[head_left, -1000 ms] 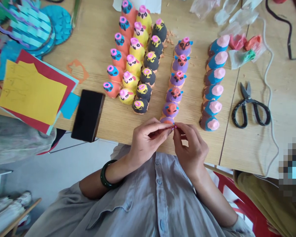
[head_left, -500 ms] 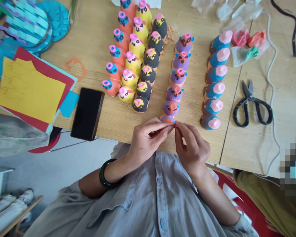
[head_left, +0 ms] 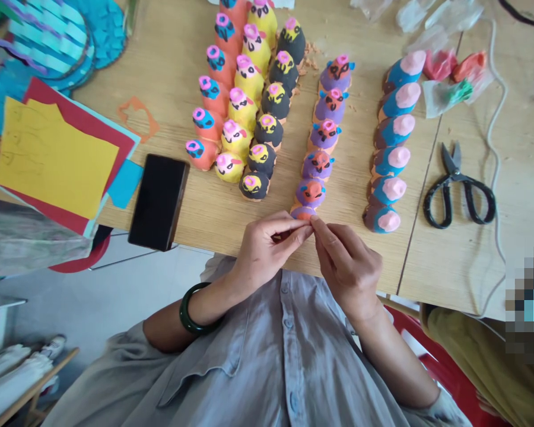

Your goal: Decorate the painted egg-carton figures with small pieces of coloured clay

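Note:
My left hand (head_left: 267, 246) and my right hand (head_left: 349, 261) meet at the table's front edge, thumbs and fingertips pinched together. Whatever lies between the fingertips is too small and covered to make out. Just beyond them is the nearest piece of a row of purple clay figures (head_left: 317, 165) with orange faces and blue ears; that piece is partly hidden by my fingers. To the left run rows of black figures (head_left: 276, 101), yellow figures (head_left: 235, 136) and orange figures (head_left: 213, 92). On the right, a row of blue and brown figures (head_left: 390, 159) has pink tops.
A black phone (head_left: 158, 201) lies left of my hands, beside yellow paper (head_left: 56, 157) on red sheets. Black-handled scissors (head_left: 458, 187), a white cable (head_left: 493, 136) and bagged coloured clay (head_left: 454, 71) are on the right. Someone's clothed leg (head_left: 476, 350) shows at the lower right.
The small dark red bit seen between my fingertips is now covered. My right fingers have closed in on the left ones. The view has shifted slightly.

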Motion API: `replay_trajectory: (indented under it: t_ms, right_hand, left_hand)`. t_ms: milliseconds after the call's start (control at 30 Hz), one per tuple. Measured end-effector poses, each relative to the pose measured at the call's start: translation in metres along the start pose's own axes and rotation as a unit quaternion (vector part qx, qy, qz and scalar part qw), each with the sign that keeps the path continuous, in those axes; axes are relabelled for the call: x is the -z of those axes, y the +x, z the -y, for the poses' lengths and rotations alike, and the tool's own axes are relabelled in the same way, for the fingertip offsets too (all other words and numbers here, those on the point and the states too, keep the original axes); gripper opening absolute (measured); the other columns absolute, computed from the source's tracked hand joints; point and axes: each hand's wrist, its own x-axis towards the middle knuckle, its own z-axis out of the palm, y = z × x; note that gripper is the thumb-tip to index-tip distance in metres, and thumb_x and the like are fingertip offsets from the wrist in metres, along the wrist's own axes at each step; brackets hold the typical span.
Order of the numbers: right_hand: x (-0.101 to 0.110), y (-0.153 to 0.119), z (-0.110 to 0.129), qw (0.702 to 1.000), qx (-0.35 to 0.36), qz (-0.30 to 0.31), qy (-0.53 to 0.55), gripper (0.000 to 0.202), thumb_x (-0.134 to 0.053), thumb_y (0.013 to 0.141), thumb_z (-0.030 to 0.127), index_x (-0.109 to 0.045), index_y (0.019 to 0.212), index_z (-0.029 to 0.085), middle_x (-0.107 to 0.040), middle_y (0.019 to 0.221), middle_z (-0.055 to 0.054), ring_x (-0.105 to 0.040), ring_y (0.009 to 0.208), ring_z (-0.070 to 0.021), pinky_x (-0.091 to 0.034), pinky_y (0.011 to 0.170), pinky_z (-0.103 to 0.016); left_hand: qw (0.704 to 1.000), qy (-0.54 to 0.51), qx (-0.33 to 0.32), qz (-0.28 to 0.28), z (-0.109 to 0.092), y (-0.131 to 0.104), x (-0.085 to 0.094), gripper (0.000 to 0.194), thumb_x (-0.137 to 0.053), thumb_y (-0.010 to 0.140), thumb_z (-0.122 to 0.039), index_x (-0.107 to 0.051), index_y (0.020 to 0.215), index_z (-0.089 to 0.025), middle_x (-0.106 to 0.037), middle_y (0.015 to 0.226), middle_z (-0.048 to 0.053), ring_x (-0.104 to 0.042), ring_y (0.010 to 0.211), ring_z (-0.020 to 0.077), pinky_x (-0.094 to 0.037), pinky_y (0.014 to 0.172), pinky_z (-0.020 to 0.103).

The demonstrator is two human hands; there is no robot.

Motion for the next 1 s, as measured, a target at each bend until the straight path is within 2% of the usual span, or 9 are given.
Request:
replay_trajectory:
  t_ms: [167,267,333,467,567,667,800,900,1000]
  right_hand:
    - [0.001,0.001,0.001,0.998,-0.02,0.014,0.049,0.044,-0.058,0.098,0.011,-0.065,0.138,0.027,-0.076,0.093,-0.006,-0.072,0.081,-0.0169,-0.056,0.064,-0.026]
    - [0.002,0.002,0.005,0.983,-0.084,0.006,0.16,0.041,-0.058,0.098,0.013,-0.067,0.135,0.028,-0.075,0.094,-0.005,-0.072,0.079,-0.0167,-0.059,0.066,-0.028]
    - [0.003,0.003,0.009,0.956,-0.175,-0.005,0.234,0.035,-0.059,0.099,0.019,-0.068,0.131,0.028,-0.075,0.091,-0.003,-0.071,0.072,-0.0153,-0.06,0.061,-0.028]
    - [0.005,0.007,0.016,0.868,-0.34,-0.01,0.361,0.018,-0.065,0.097,0.034,-0.074,0.108,0.022,-0.073,0.081,-0.001,-0.066,0.056,-0.0118,-0.058,0.052,-0.026]
    - [0.006,0.012,0.018,0.807,-0.389,0.014,0.444,0.023,-0.069,0.093,0.041,-0.072,0.088,0.019,-0.07,0.071,0.0,-0.063,0.049,-0.0108,-0.057,0.048,-0.025]
    - [0.005,0.017,0.018,0.771,-0.411,0.022,0.486,0.026,-0.073,0.09,0.043,-0.071,0.083,0.019,-0.068,0.067,0.001,-0.063,0.047,-0.0106,-0.057,0.045,-0.024]
    - [0.003,0.019,0.018,0.754,-0.422,0.016,0.503,0.028,-0.076,0.087,0.045,-0.07,0.08,0.019,-0.067,0.063,0.002,-0.061,0.045,-0.0107,-0.056,0.042,-0.024]
    - [0.003,0.018,0.018,0.758,-0.418,0.012,0.5,0.028,-0.076,0.087,0.045,-0.07,0.081,0.019,-0.067,0.063,0.002,-0.062,0.045,-0.0105,-0.057,0.043,-0.024]
    - [0.003,0.018,0.019,0.767,-0.414,0.008,0.49,0.027,-0.075,0.087,0.045,-0.069,0.081,0.019,-0.067,0.064,0.002,-0.062,0.046,-0.0105,-0.057,0.044,-0.024]
  left_hand:
    - [0.998,-0.047,0.048,0.005,0.002,0.0,0.002,0.021,-0.079,0.085,-0.04,-0.083,0.089,-0.02,-0.069,0.075,0.003,-0.055,0.062,0.0093,-0.043,0.053,0.022]
    - [0.989,-0.104,0.104,0.006,0.005,0.0,0.003,0.024,-0.079,0.084,-0.044,-0.083,0.088,-0.02,-0.062,0.064,0.0,-0.043,0.049,0.0054,-0.032,0.041,0.02]
    - [0.978,-0.143,0.149,0.003,0.006,-0.001,0.003,0.027,-0.079,0.083,-0.046,-0.083,0.089,-0.019,-0.059,0.06,-0.001,-0.037,0.045,0.0039,-0.026,0.038,0.019]
    - [0.961,-0.204,0.189,-0.006,0.009,-0.001,0.001,0.025,-0.081,0.082,-0.043,-0.083,0.089,-0.019,-0.065,0.067,0.001,-0.04,0.046,0.0032,-0.027,0.038,0.019]
    - [0.959,-0.219,0.182,-0.009,0.009,-0.002,-0.001,0.021,-0.081,0.083,-0.041,-0.083,0.089,-0.021,-0.064,0.07,0.0,-0.042,0.047,0.0028,-0.029,0.039,0.019]
    - [0.962,-0.217,0.163,-0.008,0.007,-0.003,-0.002,0.019,-0.08,0.083,-0.039,-0.084,0.088,-0.022,-0.057,0.068,-0.002,-0.042,0.046,0.0025,-0.029,0.039,0.019]
    - [0.969,-0.2,0.145,-0.004,0.005,-0.005,-0.002,0.022,-0.077,0.086,-0.04,-0.08,0.08,-0.019,-0.054,0.069,-0.002,-0.039,0.045,0.0023,-0.027,0.038,0.021]
    - [0.972,-0.185,0.143,-0.005,0.005,-0.005,-0.001,0.027,-0.076,0.087,-0.042,-0.077,0.074,-0.018,-0.053,0.069,-0.002,-0.039,0.044,0.0026,-0.026,0.038,0.022]
    - [0.977,-0.164,0.134,-0.007,0.005,-0.004,-0.001,0.026,-0.076,0.086,-0.044,-0.079,0.077,-0.019,-0.056,0.069,-0.001,-0.04,0.045,0.0034,-0.027,0.038,0.022]
